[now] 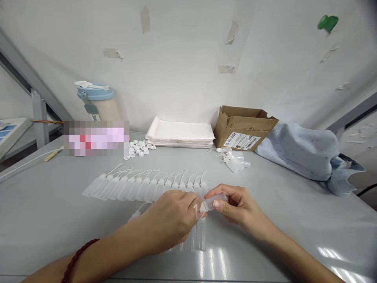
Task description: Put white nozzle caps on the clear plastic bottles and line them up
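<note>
Between the fingers and thumb of my right hand (235, 204) is a small clear plastic bottle (216, 201), tilted on its side. My left hand (173, 214) is closed at the bottle's white capped end, its fingertips partly hidden. A thin white strap curls out there beside the left hand. Behind the hands lies a long row of similar translucent bottles (138, 188), side by side, with white straps pointing away from me. More clear bottles (200, 236) lie under and in front of my left hand, mostly covered by it.
A heap of small white plastic pieces (138, 148) lies at the back left, near a blue-lidded tumbler (98, 100). Further right are a stack of white envelopes (182, 133), a cardboard box (244, 127), several loose bottles (234, 160) and a blue cloth (300, 153).
</note>
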Motion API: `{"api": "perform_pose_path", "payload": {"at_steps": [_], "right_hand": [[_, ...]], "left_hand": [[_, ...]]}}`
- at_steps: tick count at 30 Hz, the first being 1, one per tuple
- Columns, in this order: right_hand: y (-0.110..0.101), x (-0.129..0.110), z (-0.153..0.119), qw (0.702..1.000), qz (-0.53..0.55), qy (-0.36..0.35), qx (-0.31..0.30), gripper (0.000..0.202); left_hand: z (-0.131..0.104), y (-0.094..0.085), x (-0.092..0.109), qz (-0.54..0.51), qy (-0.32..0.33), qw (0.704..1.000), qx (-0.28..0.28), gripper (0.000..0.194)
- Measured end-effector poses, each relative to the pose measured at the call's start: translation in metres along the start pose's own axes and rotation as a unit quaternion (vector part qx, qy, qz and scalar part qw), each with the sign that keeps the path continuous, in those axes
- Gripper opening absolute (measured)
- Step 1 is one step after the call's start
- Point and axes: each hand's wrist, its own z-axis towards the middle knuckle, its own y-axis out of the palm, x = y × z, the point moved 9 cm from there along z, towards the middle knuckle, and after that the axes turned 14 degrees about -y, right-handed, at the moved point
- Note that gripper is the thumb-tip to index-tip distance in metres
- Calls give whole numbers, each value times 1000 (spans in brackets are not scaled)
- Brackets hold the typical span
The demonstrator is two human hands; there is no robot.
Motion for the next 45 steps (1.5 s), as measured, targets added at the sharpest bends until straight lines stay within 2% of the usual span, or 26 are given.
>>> {"api": "perform_pose_path", "payload": {"at_steps": [3, 7, 12, 15, 19, 23, 27, 31, 38, 45], "right_hand": [[2, 3, -1, 1000, 9, 13, 8, 38], [0, 7, -1, 999, 11, 19, 38, 47], [-24, 5, 3, 991, 44, -16, 122, 36], [-50, -1, 4, 980, -4, -45, 193, 28], [-81, -3, 2, 950, -159, -47, 264, 31], [-99, -5, 4, 911, -285, -72, 289, 34], [-111, -2, 7, 892, -336, -81, 291, 35], [-118, 0, 11, 882, -369, -90, 279, 29], [-117, 4, 14, 867, -416, -98, 255, 24], [-113, 3, 16, 862, -441, -91, 232, 22]], "left_hand": [[0, 2, 0, 21, 8, 1000, 2, 25], [1, 3, -7, -1, -19, 1000, -3, 24], [5, -1, -30, -25, -87, 996, 7, 26], [8, -6, -62, -23, -160, 987, 5, 27], [5, -19, -119, 46, -271, 961, 16, 27], [-7, -22, -173, 128, -356, 925, -22, 29], [-22, -16, -205, 158, -395, 903, -60, 33], [-29, -9, -214, 155, -395, 902, -77, 31], [-26, -12, -200, 140, -357, 920, -78, 36], [-25, -2, -211, 132, -397, 901, -112, 31]]}}
